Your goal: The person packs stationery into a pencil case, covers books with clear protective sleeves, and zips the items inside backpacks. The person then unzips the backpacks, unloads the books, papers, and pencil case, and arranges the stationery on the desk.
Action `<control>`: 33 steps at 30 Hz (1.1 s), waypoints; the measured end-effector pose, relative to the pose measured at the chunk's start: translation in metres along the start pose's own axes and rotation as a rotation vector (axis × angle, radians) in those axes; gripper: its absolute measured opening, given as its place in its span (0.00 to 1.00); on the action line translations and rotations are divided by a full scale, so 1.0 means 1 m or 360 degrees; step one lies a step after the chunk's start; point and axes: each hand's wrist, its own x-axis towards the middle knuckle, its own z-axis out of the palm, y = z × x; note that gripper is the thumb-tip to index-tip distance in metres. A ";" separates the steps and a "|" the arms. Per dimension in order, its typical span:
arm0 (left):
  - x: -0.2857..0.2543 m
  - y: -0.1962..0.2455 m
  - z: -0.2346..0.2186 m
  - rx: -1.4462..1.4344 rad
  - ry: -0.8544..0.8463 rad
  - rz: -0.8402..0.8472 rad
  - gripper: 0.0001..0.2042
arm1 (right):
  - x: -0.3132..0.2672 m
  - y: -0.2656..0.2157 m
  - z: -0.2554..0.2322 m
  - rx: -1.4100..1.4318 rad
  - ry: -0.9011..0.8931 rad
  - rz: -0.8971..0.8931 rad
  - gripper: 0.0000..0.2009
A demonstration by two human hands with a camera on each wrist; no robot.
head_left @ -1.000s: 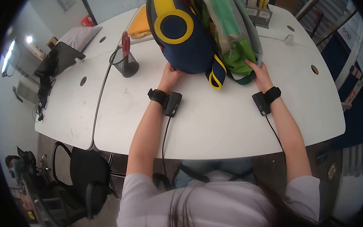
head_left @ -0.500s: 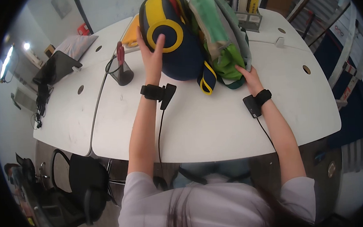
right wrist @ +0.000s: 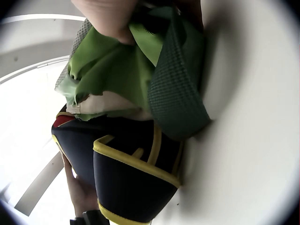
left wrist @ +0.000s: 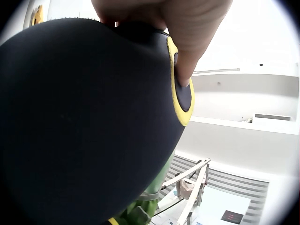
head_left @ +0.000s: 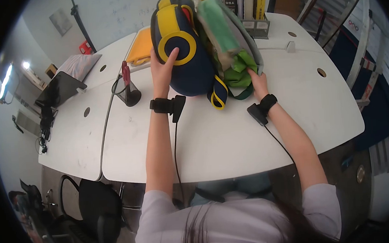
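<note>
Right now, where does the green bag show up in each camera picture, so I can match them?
Head: upper middle, the green bag stands just right of the navy-and-yellow bag, with the right hand gripping its lower end.
Left wrist: only a small part of the green bag shows, bottom centre, behind the navy one.
Right wrist: top centre, above the navy one in the picture.
Shared landmark: the navy-and-yellow bag, in all three views.

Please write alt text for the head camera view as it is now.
A person's left hand holds a navy-and-yellow backpack while the right hand grips a green backpack beside it, on a white table. A mesh pen cup stands at the picture's left; books stand in a rack behind.
</note>
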 end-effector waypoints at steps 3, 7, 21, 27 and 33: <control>0.011 0.000 0.004 -0.0032 -0.0102 -0.0006 0.27 | -0.009 -0.007 0.016 0.0819 0.0013 0.0263 0.22; 0.030 0.001 0.008 0.0079 -0.0232 0.0053 0.28 | -0.023 -0.010 0.022 0.1051 -0.0097 0.0450 0.20; 0.036 0.018 0.022 0.1232 0.0194 0.0662 0.46 | 0.016 -0.155 0.032 -0.0443 -0.0095 -0.0973 0.42; 0.063 0.031 0.033 0.1374 0.0501 0.0480 0.47 | 0.071 -0.177 0.059 -0.1028 -0.0180 -0.0622 0.40; 0.079 0.022 0.021 0.1197 -0.0130 -0.0003 0.31 | 0.098 -0.141 0.025 0.0270 -0.0449 0.0020 0.21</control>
